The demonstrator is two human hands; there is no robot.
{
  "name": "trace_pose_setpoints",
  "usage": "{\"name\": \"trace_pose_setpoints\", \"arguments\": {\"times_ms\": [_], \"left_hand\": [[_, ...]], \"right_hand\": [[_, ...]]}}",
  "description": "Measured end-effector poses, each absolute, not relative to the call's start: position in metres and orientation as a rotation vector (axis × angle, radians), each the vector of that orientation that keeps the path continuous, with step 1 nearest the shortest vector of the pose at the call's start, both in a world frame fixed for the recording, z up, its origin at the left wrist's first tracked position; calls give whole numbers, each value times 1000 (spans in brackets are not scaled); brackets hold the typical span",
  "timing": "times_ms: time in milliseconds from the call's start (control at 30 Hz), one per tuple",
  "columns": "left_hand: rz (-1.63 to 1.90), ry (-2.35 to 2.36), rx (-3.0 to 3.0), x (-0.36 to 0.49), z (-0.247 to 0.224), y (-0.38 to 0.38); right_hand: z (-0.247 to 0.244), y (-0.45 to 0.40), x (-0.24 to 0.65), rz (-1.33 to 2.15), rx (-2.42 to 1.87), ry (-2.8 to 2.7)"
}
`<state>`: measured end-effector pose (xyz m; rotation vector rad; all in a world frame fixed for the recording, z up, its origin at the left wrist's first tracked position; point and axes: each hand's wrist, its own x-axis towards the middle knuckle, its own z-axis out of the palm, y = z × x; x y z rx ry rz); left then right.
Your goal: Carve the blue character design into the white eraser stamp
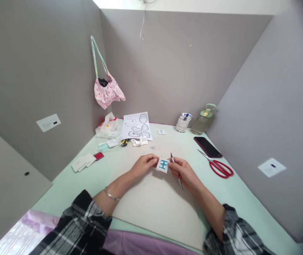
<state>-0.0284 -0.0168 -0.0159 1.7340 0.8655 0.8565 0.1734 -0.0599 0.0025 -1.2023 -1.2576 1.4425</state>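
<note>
A small white paper square with a blue cut-out figure is held between both hands above a pale mat. My left hand pinches its left edge. My right hand touches its right edge and grips a thin craft knife, blade tip pointing up beside the paper.
Red scissors and a dark phone lie at the right. A jar and a bottle stand at the back. A printed sheet, a tissue box and small cards lie to the left. A pink bag hangs on the wall.
</note>
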Motion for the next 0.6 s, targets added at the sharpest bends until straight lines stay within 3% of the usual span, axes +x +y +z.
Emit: {"name": "trace_pose_setpoints", "arguments": {"times_ms": [200, 400, 600], "left_hand": [[813, 1130, 1999, -36, -13, -18], [507, 877, 2300, -17, -9, -53], [532, 1025, 2396, -20, 2, 7]], "right_hand": [[1, -58, 175, 1384, -1185, -1175], [4, -53, 186, 1294, -1152, -1080], [7, -46, 200, 1219, -1140, -995]]}}
